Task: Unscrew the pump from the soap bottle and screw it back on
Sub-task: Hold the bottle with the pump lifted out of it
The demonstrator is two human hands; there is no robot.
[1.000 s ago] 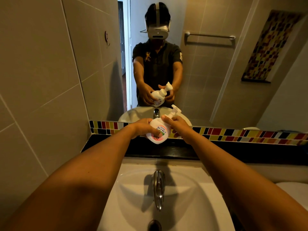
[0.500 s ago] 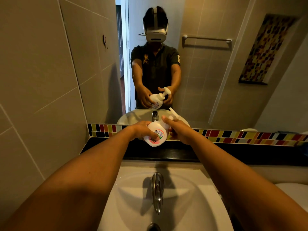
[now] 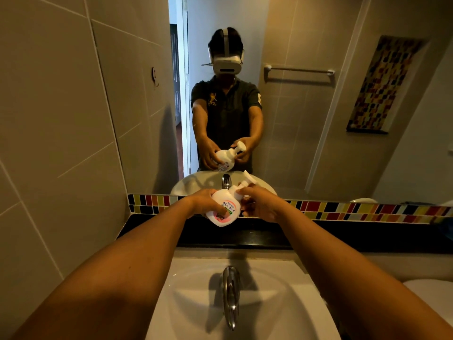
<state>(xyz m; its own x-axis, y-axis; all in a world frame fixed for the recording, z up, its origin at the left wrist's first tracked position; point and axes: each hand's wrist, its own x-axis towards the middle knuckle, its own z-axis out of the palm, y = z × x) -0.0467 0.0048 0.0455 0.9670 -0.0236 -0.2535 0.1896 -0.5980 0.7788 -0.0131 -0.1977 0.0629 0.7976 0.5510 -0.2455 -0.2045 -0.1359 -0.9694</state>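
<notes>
A white soap bottle with a pink and green label is held in the air above the black counter, tilted with its top toward the upper right. My left hand wraps around the bottle's body. My right hand grips the collar of the white pump, whose nozzle sticks up past my fingers. The pump sits on the bottle's neck. The mirror shows the same hold from the front.
A white sink with a chrome tap lies under my forearms. Behind it runs a black counter, a strip of coloured tiles and a big mirror. A tiled wall stands close on the left.
The bottle has tipped further over to the right, and my right hand has shifted its grip around the pump's collar. Both hands sit a little lower in view.
</notes>
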